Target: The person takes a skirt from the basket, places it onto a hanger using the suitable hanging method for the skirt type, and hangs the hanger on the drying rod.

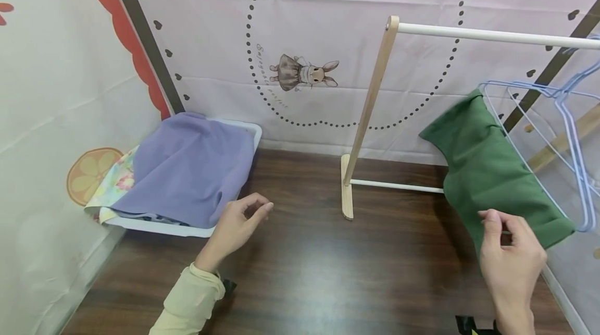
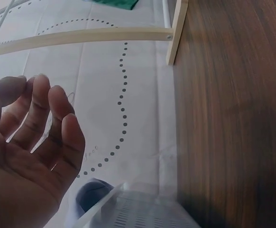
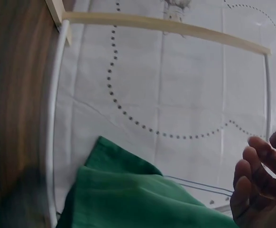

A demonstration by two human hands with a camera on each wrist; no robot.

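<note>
My left hand (image 1: 238,230), below a yellow sleeve, hovers at the right front corner of the white basket (image 1: 187,231). Its fingers curl loosely with nothing between them, as the left wrist view also shows. Purple cloth (image 1: 187,168) covers most of the basket, and a floral cloth (image 1: 111,189) hangs over its left side. On the right, my right hand (image 1: 513,251) overlaps the lower part of a green cloth (image 1: 487,168) in the head view. Those fingers bend toward the thumb and hold nothing. The green cloth hangs over a light blue hanger (image 1: 581,184).
A wooden-framed rack (image 1: 370,100) with a white top rail (image 1: 469,34) stands at the right, with several blue hangers at its right end. Dark wood flooring (image 1: 300,272) lies below. Printed white sheeting (image 1: 201,27) forms the walls behind and at both sides.
</note>
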